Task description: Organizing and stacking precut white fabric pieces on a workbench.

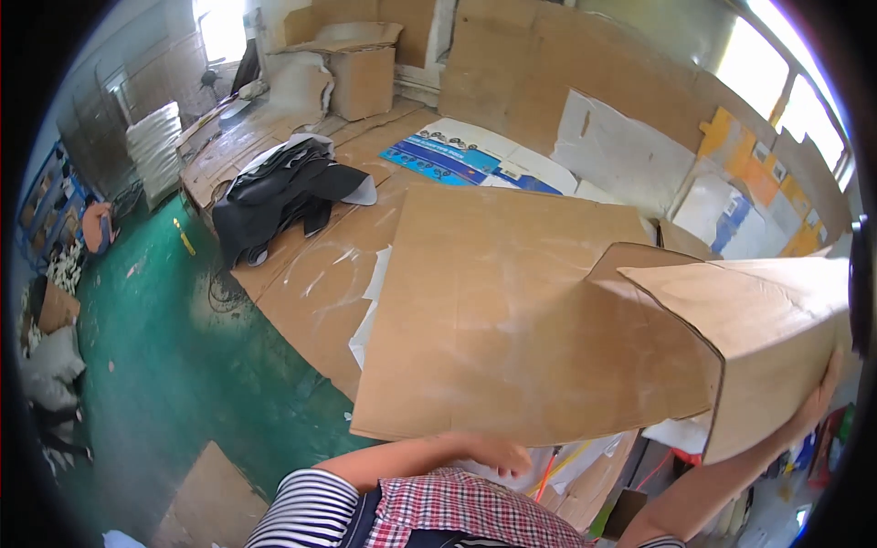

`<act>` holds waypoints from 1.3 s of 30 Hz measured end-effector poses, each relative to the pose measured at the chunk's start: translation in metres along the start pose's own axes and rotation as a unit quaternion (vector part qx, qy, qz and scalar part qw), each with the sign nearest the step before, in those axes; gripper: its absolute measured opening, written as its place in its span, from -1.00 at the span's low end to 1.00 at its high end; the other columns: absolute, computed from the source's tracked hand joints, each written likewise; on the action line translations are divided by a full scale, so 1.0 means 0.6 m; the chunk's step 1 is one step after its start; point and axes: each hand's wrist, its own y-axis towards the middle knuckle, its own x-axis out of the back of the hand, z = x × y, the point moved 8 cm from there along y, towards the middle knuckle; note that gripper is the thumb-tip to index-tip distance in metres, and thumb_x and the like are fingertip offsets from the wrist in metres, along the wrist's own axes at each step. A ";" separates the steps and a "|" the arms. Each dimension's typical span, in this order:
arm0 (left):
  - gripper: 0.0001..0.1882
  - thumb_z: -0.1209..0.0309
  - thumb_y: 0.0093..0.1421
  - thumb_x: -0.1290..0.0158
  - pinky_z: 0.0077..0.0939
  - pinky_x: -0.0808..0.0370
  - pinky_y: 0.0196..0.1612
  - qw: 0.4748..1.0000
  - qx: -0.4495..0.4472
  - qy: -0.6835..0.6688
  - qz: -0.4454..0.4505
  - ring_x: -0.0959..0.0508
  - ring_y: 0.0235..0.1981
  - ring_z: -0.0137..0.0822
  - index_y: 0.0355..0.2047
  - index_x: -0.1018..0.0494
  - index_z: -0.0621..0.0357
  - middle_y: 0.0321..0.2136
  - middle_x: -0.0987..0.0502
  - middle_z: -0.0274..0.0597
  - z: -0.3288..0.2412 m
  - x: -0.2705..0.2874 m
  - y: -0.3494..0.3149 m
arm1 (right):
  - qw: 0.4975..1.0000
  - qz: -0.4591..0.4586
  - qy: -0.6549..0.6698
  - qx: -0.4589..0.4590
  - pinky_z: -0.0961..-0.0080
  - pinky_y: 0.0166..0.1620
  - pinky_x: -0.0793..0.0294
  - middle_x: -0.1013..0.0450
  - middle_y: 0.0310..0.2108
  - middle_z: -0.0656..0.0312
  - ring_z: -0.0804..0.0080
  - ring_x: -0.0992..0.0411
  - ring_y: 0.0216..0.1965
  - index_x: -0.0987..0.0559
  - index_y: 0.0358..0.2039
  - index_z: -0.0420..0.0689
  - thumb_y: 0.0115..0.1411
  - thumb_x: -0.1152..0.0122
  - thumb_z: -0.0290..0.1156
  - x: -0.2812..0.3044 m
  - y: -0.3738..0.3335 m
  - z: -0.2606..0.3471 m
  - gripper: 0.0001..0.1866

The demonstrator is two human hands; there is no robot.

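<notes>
A large flat sheet of brown cardboard point(521, 310) lies on the table in front of me. My left hand point(501, 454) is just off its near edge, loosely bent with fingers a little apart and nothing visible in it. At the right stands a folded cardboard box point(767, 365) with open flaps, resting on the sheet's right part. My right hand point(822, 388) reaches round the box's outer right side and holds it there; its fingertips are partly hidden in glare and by the cardboard.
Black fabric pieces point(283, 196) are heaped at the table's left. A blue and white printed cardboard panel point(475, 160) lies behind the sheet. Another cardboard box point(361, 82) stands at the back. Upright cardboard point(585, 73) lines the far edge. Green floor point(201, 338) spreads left.
</notes>
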 end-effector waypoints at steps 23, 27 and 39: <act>-0.57 0.46 0.05 0.05 -0.27 -0.40 -0.03 0.782 -0.424 -0.337 -0.307 -0.44 -0.11 -0.17 -0.05 -0.16 0.27 -0.16 -0.45 0.03 -0.441 0.443 -0.176 | 0.965 -0.023 0.260 -0.008 0.50 -0.08 -0.36 -0.36 -0.09 0.16 0.42 -0.38 -0.15 -0.29 0.03 -0.24 0.22 0.05 -0.26 -0.083 -0.294 0.069 -0.57; -0.36 0.08 0.08 0.01 -0.35 -0.34 0.02 0.785 -0.351 -0.462 -0.215 -0.41 -0.03 -0.24 0.02 -0.22 0.33 -0.10 -0.45 -0.02 -0.405 0.469 -0.181 | 0.978 -0.076 0.178 -0.072 0.44 -0.07 -0.38 -0.33 -0.05 0.14 0.38 -0.37 -0.11 -0.27 0.04 -0.25 0.19 0.03 -0.33 -0.005 -0.409 -0.009 -0.56; -0.45 0.08 0.17 0.20 -0.13 -0.48 -0.20 0.881 -0.196 -0.377 -0.207 -0.47 -0.17 0.00 0.08 -0.16 0.13 -0.04 -0.36 -0.02 -0.072 0.546 -0.116 | 0.890 -0.018 0.179 -0.420 0.39 0.01 -0.35 -0.36 -0.06 0.18 0.34 -0.35 -0.05 -0.27 0.03 -0.21 0.12 -0.07 -0.50 0.064 -0.726 -0.359 -0.57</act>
